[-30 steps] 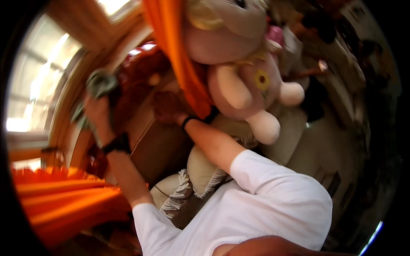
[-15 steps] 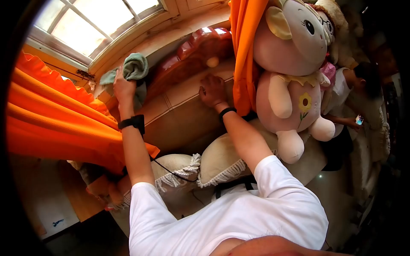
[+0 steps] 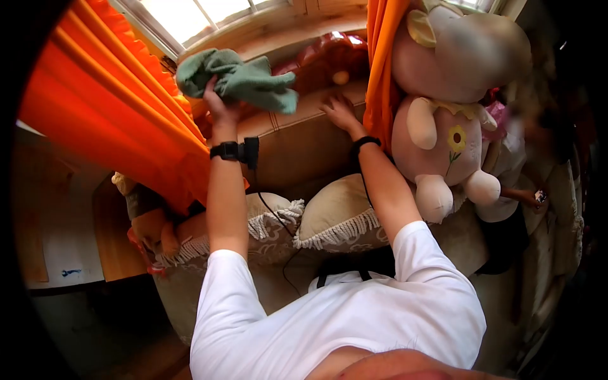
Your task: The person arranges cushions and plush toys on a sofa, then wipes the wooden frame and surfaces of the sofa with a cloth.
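A green cloth (image 3: 253, 82) is gripped in my left hand (image 3: 220, 104), its loose end spread out to the right above the sofa's backrest. On the top of the tan backrest (image 3: 294, 142) rests my right hand (image 3: 341, 113), fingers apart and holding nothing, just left of an orange curtain (image 3: 380, 76). Shiny red carved wood (image 3: 326, 56) stands behind the backrest, below the window.
A big pink plush toy (image 3: 421, 145) sits to the right, partly blurred. Beyond it a person's hand (image 3: 524, 196) holds a small object. Fringed cushions (image 3: 342, 212) lie on the sofa. Another orange curtain (image 3: 120, 114) hangs at the left. A thin black cable trails from my left wrist.
My left hand has lifted off the window ledge with the cloth, which was bunched and now hangs open. My right hand stays on the backrest. The view has shifted.
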Motion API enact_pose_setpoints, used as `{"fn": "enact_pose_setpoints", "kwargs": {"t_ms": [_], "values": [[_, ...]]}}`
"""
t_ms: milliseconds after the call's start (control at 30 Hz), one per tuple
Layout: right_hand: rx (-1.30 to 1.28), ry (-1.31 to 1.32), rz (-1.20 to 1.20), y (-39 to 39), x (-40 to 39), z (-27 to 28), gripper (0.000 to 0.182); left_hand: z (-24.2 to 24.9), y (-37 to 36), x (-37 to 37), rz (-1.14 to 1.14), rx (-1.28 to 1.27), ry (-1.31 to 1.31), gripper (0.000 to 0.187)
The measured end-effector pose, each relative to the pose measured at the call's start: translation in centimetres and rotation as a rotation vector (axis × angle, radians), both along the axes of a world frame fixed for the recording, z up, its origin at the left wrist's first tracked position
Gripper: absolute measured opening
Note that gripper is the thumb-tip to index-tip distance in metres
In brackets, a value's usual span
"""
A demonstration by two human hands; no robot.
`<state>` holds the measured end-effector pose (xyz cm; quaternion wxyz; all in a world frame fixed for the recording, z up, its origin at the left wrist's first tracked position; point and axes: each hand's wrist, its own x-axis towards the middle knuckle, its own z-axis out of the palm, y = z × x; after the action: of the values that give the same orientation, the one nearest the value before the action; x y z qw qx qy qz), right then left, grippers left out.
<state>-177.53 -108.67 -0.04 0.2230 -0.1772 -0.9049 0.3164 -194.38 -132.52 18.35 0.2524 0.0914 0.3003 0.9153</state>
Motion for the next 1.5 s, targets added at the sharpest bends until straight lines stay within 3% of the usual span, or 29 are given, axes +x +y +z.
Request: {"fn": "enact_pose_setpoints", "kwargs": {"t_ms": [33,67,133,167,233,267,400,467,500,533,600,633,667,700,733,800,833,900,933,1000,1033,1100,1133,1200,1267,1333,1400,1433,1500], "values": [[-0.204,-0.183,0.112,1.4,0.0,-0.3,0.054,1.0,-0.3,2.0,0.006,0.011,0.030,0.039],[-0.182,-0.174,0.111,1.6,0.6,0.6,0.054,1.3,-0.9,3.6,-0.082,0.063,-0.010,0.039],[-0.141,-0.327,0.186,0.1,3.0,0.6,0.063,-1.8,-1.9,2.3,-0.362,0.443,0.014,0.038],[-0.165,-0.363,0.201,-0.5,3.8,0.4,0.070,-2.7,-2.2,3.0,-0.354,0.449,0.009,0.038],[-0.053,-0.336,0.171,-0.9,3.8,-0.6,0.072,-3.6,-1.5,6.0,-0.130,0.219,-0.048,0.036],[0.044,-0.297,0.142,-1.2,3.9,-1.2,0.074,-3.7,-1.2,7.4,-0.122,0.220,-0.063,0.036],[0.017,-0.297,0.128,-2.8,4.1,-0.3,0.070,-6.6,-3.4,11.2,-0.270,0.285,-0.181,0.030],[-0.404,-0.279,0.170,-4.1,4.6,1.2,0.068,-7.1,-4.0,12.8,-0.284,0.283,-0.242,0.031],[-0.775,-0.114,0.245,-5.5,5.6,1.5,0.069,-7.4,-4.0,13.2,-0.295,0.280,-0.222,0.030],[-0.775,-0.117,0.240,-7.2,7.1,3.0,0.069,-8.1,-4.2,13.5,-0.298,0.281,-0.227,0.030],[-1.827,0.134,0.347,-10.4,9.9,6.6,0.067,-9.5,-4.4,14.0,-0.411,0.170,-0.057,0.025],[-1.921,0.275,0.426,-11.6,10.3,6.7,0.062,-9.3,-4.4,14.7,-0.412,0.166,-0.054,0.025],[-1.920,0.284,0.436,-12.6,10.7,7.0,0.062,-8.8,-4.0,15.6,-0.342,-0.063,-0.078,0.024],[-1.868,0.393,0.414,-13.3,10.9,7.3,0.059,-8.2,-3.4,16.3,-0.266,-0.290,-0.097,0.024],[-1.815,0.501,0.386,-13.9,11.1,7.6,0.057,-9.3,-3.1,16.6,-0.049,-0.425,0.161,0.041],[-1.853,0.467,0.431,-13.9,11.3,6.8,0.049,-10.6,-2.6,16.9,0.230,-0.787,0.757,0.046],[-1.569,0.546,0.324,-13.3,9.9,3.5,0.046,-10.6,-2.3,17.5,0.208,-0.785,0.760,0.046],[-1.826,0.607,0.285,-14.6,11.2,7.8,0.041,-10.4,-1.9,19.2,0.118,-1.095,1.112,0.049],[-1.813,0.617,0.275,-15.3,11.6,8.3,0.041,-10.6,-1.4,20.4,0.109,-1.079,1.117,0.049],[-1.586,0.490,-0.021,-15.4,11.3,9.3,0.058,-11.5,-0.3,21.8,0.004,-1.226,1.434,0.062],[-1.421,0.422,-0.088,-15.2,11.0,9.5,0.049,-12.2,0.1,21.1,0.009,-1.210,1.450,0.062],[-1.266,0.429,-0.136,-13.0,10.5,7.5,0.047,-12.5,1.0,18.5,-0.433,-0.842,1.255,0.072],[-1.128,0.411,-0.189,-11.9,10.2,6.9,0.046,-9.2,0.4,17.6,-0.598,-0.845,1.322,0.067],[-0.998,0.571,-0.241,-10.2,8.8,8.3,0.044,-6.7,1.3,13.5,-0.627,-0.778,1.313,0.059],[-0.311,0.791,-0.524,-7.1,6.7,9.1,0.041,-8.7,2.7,7.8,-0.339,-1.226,1.444,0.049],[-0.181,0.794,-0.487,-4.2,4.4,7.8,0.042,-11.7,2.5,3.6,-0.240,-1.306,1.645,0.047],[-0.011,0.382,-0.192,-1.7,1.9,3.3,0.050,-15.2,1.2,1.9,-0.200,-1.347,1.715,0.048],[0.109,-0.080,-0.277,-2.8,1.6,1.9,0.058,-16.4,0.7,1.7,-0.165,-1.384,1.800,0.049],[0.241,-0.078,-0.303,-3.9,1.9,1.4,0.060,-17.3,0.6,1.2,-0.139,-1.367,1.828,0.051]]}}
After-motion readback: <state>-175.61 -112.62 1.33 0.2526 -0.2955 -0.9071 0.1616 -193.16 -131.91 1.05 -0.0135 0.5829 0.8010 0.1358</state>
